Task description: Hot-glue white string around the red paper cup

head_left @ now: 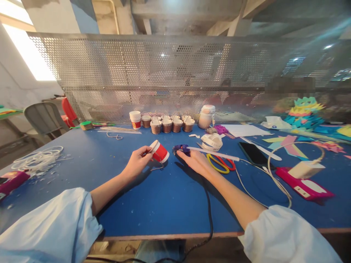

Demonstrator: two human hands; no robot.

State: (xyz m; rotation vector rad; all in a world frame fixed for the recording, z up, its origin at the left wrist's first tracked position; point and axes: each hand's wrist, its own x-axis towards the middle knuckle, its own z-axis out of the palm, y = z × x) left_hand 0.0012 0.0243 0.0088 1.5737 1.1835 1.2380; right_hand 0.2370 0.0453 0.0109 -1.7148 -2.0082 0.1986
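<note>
Reaching sleeves (46,226): light blue, two, coming in from the lower left and lower right corners.
Black cord (210,212): one, hanging over the near edge of the blue tabletop (153,204).
Magenta power strip (304,185): lying at the right, with a white charger (305,169) sitting upon it.
Left hand (139,160): pinching, thumb and fingers almost meeting, gripping a single paper cup by its left side.
Red-and-white paper cup (159,151): leaning at a tilt in those fingers, just left of the glue gun's nozzle, gap showing between.
Right hand (196,160): closing around the glue gun; the lower fingers are hiding from view.
Glue gun (181,148): blue, aiming left towards the cup, a translucent glue stick (227,157) projecting behind it to the right.
Scissor handles (223,171): yellow and red, lying beside the right wrist.
Translucent strands (41,157): heaping at the far left, scraps scattering around them.
Smartphone (253,153): dark screen, lying right of the scissor handles.
Printed white tape (211,141): coiling behind the glue stick.
Brown-sided cups (177,125): standing upright, clustering in rows near the rear.
Stacked paper cups (135,119): nesting upright, left of the brown-sided group.
Lidded jar (206,117): standing right of that group.
Perforated metal screen (142,65): rising behind the tabletop.
</note>
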